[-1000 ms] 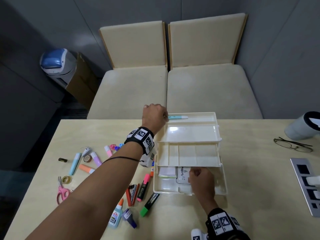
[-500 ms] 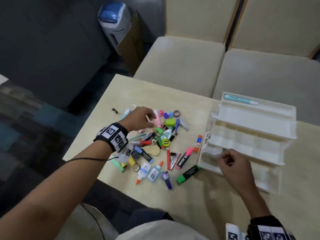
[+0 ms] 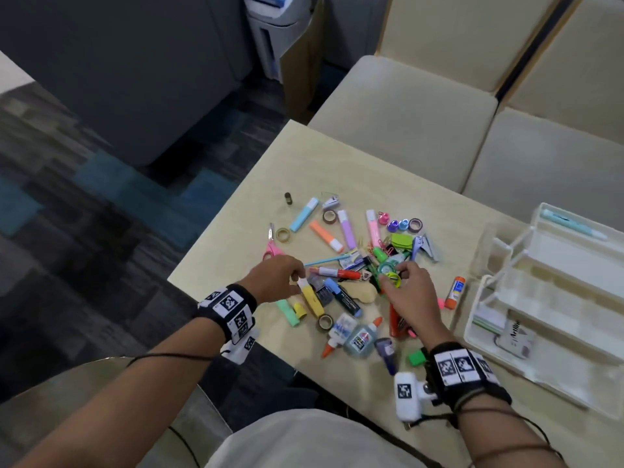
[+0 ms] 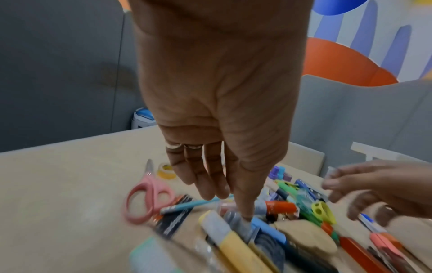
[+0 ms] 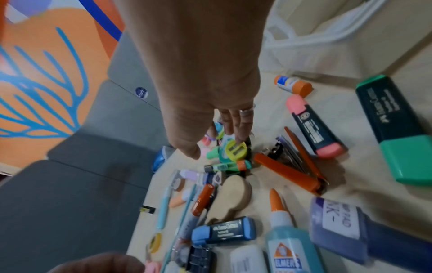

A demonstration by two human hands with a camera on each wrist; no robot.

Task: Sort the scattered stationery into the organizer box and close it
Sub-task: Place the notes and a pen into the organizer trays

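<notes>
**Over the pile of stationery, both hands reach down**

From the head camera, the table [image 3: 337, 157] carries a heap of small stationery at its left part, and the white organizer box [image 3: 553, 298] stands open at the right, with its trays stepped out. A light blue pen [image 3: 574, 224] lies in the far tray of the box. The left hand [image 3: 273, 278] is over the near left side of the heap, its fingertips just at the white cap of a yellow highlighter [image 3: 312, 300]. The right hand [image 3: 410, 292] is over the middle of the heap, beside a yellow-green sharpener [image 3: 391, 278]. Pink scissors [image 3: 271, 249] lie at the left edge of the heap, and a glue stick [image 3: 455, 292] lies between the heap and the box.

From the left wrist camera, the left hand [image 4: 219, 110] has its fingers straight and pointing down, holding nothing. One fingertip touches a grey item between the yellow highlighter [image 4: 233, 240] and a blue-capped marker [image 4: 268, 229]. The pink scissors [image 4: 149, 195] lie to the left, apart from the fingers.

From the right wrist camera, the right hand [image 5: 205, 83] is also open. Its fingers [image 5: 240, 125] are loosely stretched, and their tips touch the yellow-green sharpener [image 5: 236, 148]. An orange stapler [image 5: 287, 171], a pink highlighter [image 5: 313, 127], a green highlighter [image 5: 397, 129] and a glue bottle [image 5: 285, 245] lie near. A corner of the box [image 5: 339, 27] shows at the top right.
</notes>
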